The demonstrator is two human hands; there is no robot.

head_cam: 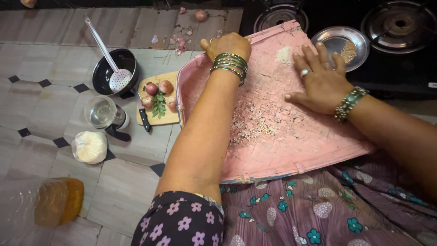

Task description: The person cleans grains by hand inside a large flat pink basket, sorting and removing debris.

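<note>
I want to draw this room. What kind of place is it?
Most likely a home kitchen, worked at floor level: a gas stove, a cutting board with onions and a knife, and a pink winnowing tray holding grain.

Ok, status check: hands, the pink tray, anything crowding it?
Left hand grips the pink woven winnowing tray's far rim. Right hand flat on it, by the scattered grain. Small steel plate sits just beyond the rim.
</note>
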